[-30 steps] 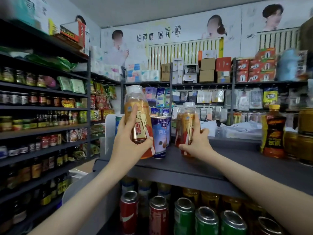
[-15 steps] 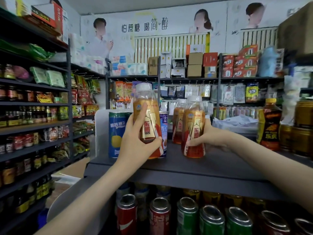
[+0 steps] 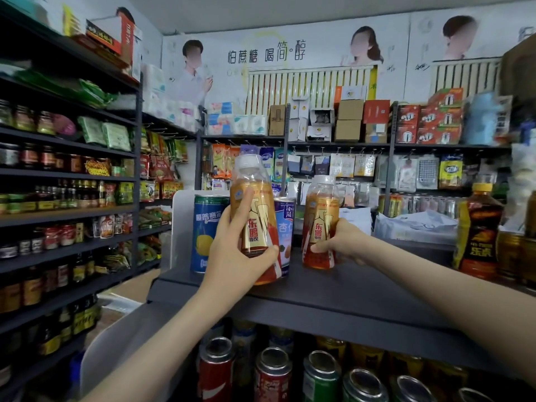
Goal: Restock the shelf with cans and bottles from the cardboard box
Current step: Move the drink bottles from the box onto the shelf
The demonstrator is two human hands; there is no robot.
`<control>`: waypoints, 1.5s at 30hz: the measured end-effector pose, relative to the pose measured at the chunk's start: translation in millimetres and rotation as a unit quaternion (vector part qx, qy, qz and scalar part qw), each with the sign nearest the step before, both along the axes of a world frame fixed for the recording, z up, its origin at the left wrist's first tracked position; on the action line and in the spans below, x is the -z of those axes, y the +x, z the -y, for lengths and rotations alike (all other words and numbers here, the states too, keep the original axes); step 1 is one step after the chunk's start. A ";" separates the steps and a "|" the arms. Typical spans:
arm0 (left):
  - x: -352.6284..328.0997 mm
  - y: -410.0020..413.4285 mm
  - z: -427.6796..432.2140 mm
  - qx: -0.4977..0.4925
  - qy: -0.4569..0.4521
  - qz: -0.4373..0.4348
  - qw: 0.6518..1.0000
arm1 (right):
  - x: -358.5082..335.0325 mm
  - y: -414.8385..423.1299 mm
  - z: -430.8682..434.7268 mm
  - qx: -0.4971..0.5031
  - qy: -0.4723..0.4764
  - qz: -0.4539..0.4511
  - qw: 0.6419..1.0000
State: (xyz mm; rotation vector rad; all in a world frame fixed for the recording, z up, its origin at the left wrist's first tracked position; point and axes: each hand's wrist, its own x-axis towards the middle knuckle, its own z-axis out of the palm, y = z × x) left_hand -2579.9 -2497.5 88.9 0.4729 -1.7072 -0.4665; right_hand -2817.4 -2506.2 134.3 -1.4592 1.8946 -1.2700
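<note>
Head view: the left hand (image 3: 232, 256) grips an orange drink bottle (image 3: 252, 198) with a white cap. The fingers wrap the label from the left and the thumb presses across its lower front. This bottle leans slightly and sits low over the front of the dark top shelf (image 3: 362, 288); whether its base touches the board cannot be told. Just behind it stand a tall blue can (image 3: 204, 233) and a blue-and-white can (image 3: 285, 224), both upright on the shelf.

The right hand (image 3: 340, 242) holds a second orange bottle (image 3: 320, 216) of the same kind, with fingers curled round its lower part from the right. That bottle stands upright on the shelf, to the right of the blue-and-white can.

Well apart, at the shelf's right end, stands a dark bottle with a yellow cap (image 3: 478, 230). On the shelf below, red cans (image 3: 216, 369) and green cans (image 3: 320, 375) stand in rows.
</note>
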 end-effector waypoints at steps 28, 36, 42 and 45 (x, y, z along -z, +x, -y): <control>-5.8 -64.0 -24.7 0.038 -0.072 0.159 0.984 | -10.3 22.5 -96.3 -0.191 -0.073 0.032 0.978; -16.4 -45.6 15.1 -0.256 -0.209 0.230 0.915 | -2.8 10.7 -78.2 -0.099 -0.082 0.038 0.991; -17.2 -40.9 21.5 -0.277 -0.187 0.302 0.893 | 3.3 25.3 -61.3 -0.055 -0.102 -0.024 0.993; -18.0 -41.4 21.6 -0.281 -0.189 0.305 0.890 | 2.1 29.5 -52.9 -0.055 -0.091 -0.034 0.994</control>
